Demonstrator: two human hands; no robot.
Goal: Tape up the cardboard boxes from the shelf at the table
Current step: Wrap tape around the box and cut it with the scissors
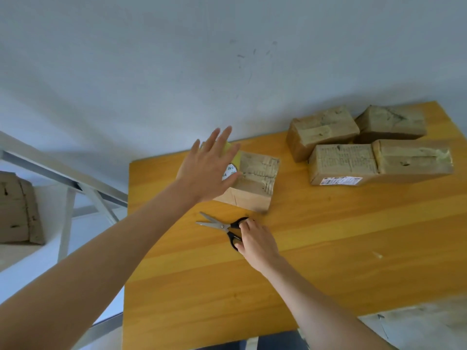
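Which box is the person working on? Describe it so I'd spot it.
On the yellow table, skip the four boxes clustered far right. The lone box sits near the left edge under the left hand, behind the scissors; only it shows a round white sticker.

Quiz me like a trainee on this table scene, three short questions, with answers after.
1. True or false: the right hand holds the black-handled steel scissors on the yellow wooden table.
2. How many brown cardboard boxes sit grouped at the table's far right? A two, B four, C six.
3. Fill in: the open left hand reaches over the small cardboard box with a round white ____.
Key: 1 true; 2 B; 3 sticker.
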